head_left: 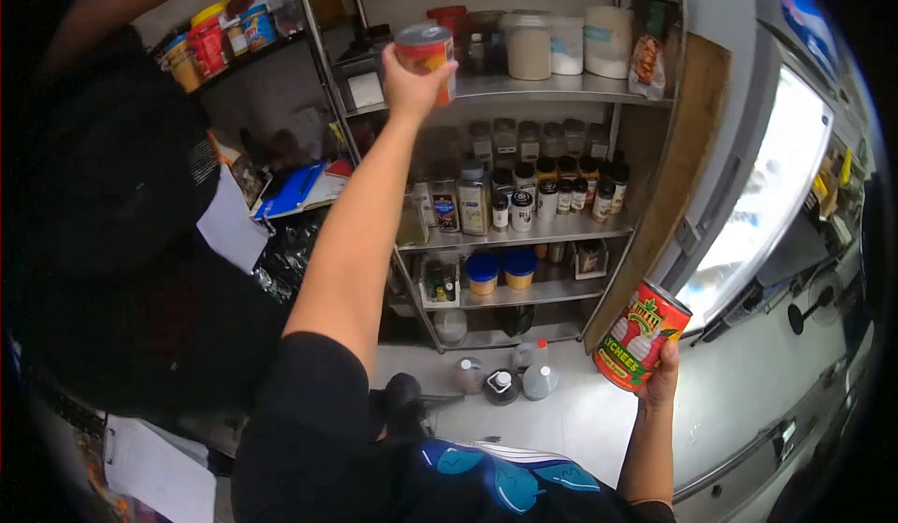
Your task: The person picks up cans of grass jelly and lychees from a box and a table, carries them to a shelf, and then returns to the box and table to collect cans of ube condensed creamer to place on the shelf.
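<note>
My left hand (412, 88) is raised to the upper shelf (524, 86) of a metal rack, its fingers wrapped round an orange-red can (428, 48) with a silver lid. That can is upright and overlaps the left part of the shelf in this view. Lower down at the right, my right hand (662, 373) grips a red can of lychees (642, 336) from its right side. The lychee can tilts a little, and its label faces me.
White-lidded tubs (528, 48) and a bag of nuts (646, 66) share the upper shelf. Below stand several spice jars (522, 211) and blue-lidded tubs (483, 272). Jugs (540, 382) sit on the floor. A co-worker in black (122, 233) stands close at left; a lit fridge (762, 186) is at right.
</note>
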Motion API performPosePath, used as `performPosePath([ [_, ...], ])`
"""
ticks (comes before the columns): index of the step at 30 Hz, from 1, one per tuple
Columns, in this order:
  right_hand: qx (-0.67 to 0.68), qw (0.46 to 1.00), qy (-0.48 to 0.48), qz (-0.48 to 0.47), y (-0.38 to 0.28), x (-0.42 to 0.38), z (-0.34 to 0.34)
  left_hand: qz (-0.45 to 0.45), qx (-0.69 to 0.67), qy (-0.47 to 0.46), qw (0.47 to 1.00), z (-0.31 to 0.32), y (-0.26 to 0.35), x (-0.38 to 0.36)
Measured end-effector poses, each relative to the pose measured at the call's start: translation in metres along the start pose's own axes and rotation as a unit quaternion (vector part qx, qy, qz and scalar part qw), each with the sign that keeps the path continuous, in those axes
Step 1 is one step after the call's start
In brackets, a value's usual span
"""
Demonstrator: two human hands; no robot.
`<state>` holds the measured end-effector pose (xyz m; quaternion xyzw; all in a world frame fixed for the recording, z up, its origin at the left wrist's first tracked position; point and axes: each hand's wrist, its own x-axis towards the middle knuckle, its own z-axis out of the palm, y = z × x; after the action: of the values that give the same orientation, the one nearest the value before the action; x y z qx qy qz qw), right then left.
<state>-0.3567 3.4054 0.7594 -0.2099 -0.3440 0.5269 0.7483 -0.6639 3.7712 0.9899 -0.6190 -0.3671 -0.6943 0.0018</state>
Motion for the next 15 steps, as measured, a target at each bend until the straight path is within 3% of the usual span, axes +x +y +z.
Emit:
performPosePath([
  [9,-0.172,0.98,-0.072,-0.07,-0.007,0.191,0.046,-0.14,0.161,-0.044,0.976,0.054,-0.082,0.032],
  [12,-0.223,0.962,-0.094,-0.124,0.003,0.261,0.095,-0.082,0.164,-0.017,0.983,0.045,-0.073,0.006],
  [14,-0.29,0.932,-0.112,-0.187,0.018,0.313,0.127,0.032,0.143,0.01,0.989,0.031,-0.051,-0.046],
  [15,-0.322,0.919,-0.104,-0.202,0.026,0.34,0.146,0.045,0.082,0.003,0.996,0.019,-0.033,-0.08],
])
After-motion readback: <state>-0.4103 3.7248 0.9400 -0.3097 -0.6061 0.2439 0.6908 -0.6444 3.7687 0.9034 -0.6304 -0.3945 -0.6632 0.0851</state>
